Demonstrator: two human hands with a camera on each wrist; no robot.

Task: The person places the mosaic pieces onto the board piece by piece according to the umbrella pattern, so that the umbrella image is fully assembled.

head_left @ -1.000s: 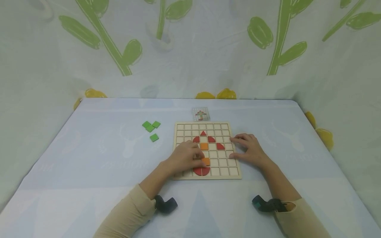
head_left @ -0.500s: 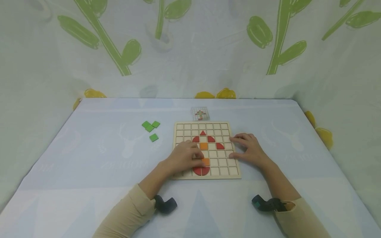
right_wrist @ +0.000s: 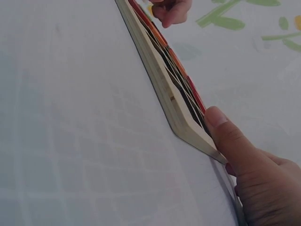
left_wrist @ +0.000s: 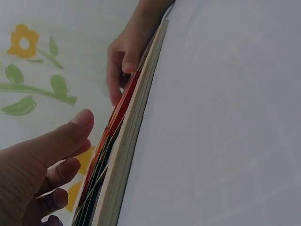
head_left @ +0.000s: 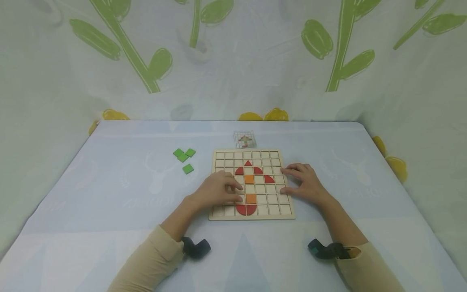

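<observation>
A wooden grid board (head_left: 274, 198) lies on the table with red and orange pieces in its cells. My left hand (head_left: 215, 190) hovers over the board's left part, fingers loosely bent with nothing between them. Just right of its fingertips lies an orange square tile (head_left: 251, 198), above two red quarter-round pieces (head_left: 246, 209). Another orange tile (head_left: 249, 179), a red triangle (head_left: 248, 163) and a red piece (head_left: 269, 179) sit farther up. My right hand (head_left: 306, 184) rests against the board's right edge, thumb and forefinger spread along it; its thumb (right_wrist: 230, 136) touches the rim in the right wrist view.
Several green square tiles (head_left: 183, 157) lie left of the board, one (head_left: 187, 168) apart from the others. Behind the board lies a small pattern card (head_left: 245, 140) with a figure on a grid. A printed cloth wall (head_left: 233, 81) rises behind the table.
My left hand has drawn back leftward from the lower orange tile, which stays on the board in full view. The right hand keeps its place at the edge.
</observation>
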